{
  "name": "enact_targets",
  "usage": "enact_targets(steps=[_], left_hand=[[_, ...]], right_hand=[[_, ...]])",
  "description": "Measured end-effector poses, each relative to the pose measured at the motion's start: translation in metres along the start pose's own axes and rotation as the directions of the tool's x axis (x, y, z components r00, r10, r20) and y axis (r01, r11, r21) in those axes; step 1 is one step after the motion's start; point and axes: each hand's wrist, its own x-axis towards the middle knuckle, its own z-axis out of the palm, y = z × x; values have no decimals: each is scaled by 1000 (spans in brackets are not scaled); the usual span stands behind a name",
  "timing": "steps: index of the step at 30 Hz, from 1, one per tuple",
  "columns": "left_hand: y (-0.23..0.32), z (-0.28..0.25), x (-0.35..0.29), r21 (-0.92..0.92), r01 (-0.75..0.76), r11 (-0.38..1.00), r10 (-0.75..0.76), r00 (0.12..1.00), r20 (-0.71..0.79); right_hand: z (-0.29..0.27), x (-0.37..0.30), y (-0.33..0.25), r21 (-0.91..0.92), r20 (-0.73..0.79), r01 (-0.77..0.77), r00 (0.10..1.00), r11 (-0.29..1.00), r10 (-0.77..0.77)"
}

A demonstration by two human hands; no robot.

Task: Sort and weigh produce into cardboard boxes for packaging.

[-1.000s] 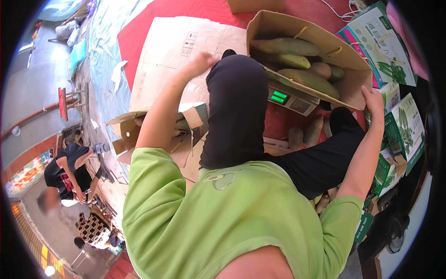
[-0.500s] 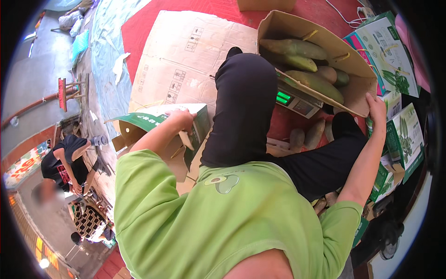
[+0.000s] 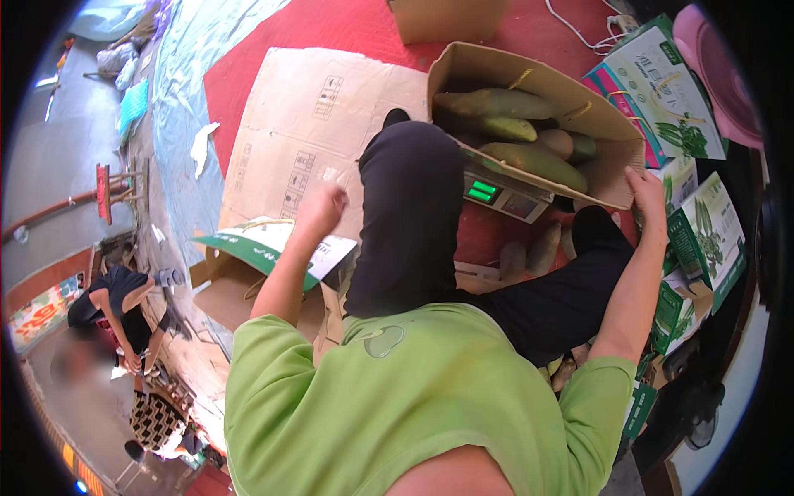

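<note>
A cardboard carton, brown inside with yellow cord handles, rests on a scale with a lit green display. Several long green radishes lie in it. The fingers of my right hand grip its right edge. My left hand is raised over the cardboard sheet, fingers curled, and nothing shows in it. Just below that hand stands an open green-and-white carton with a yellow cord handle; my left forearm covers part of it.
A flattened cardboard sheet lies on the red floor covering. More radishes lie between my legs. Printed cartons and a pink basin stand at the right. Another person bends over at the far left.
My left hand has let go of the green-and-white carton and lifted off it; that carton sits lower in view. My right hand stays on the radish carton. The whole view has shifted slightly.
</note>
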Motion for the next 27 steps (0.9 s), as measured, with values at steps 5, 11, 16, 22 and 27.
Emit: enact_targets(steps=[5, 11, 16, 22, 27], left_hand=[[106, -86, 61, -339, -261, 904, 147, 933, -328], [195, -117, 101, 38, -338, 940, 339, 940, -41], [213, -98, 116, 113, -325, 939, 332, 942, -44], [183, -89, 133, -33, -315, 949, 313, 948, -51], [165, -129, 123, -10, -343, 939, 340, 935, -104]], right_hand=[[6, -4, 6, 94, 3, -7, 1000, 996, 7], [0, -1, -8, -153, -10, 17, 1000, 988, -18], [-4, -12, -21, -266, -87, 6, 996, 964, -30], [-9, -34, -58, -259, -158, -18, 987, 966, -23], [-16, -36, -101, -241, -167, 102, 975, 965, -145]])
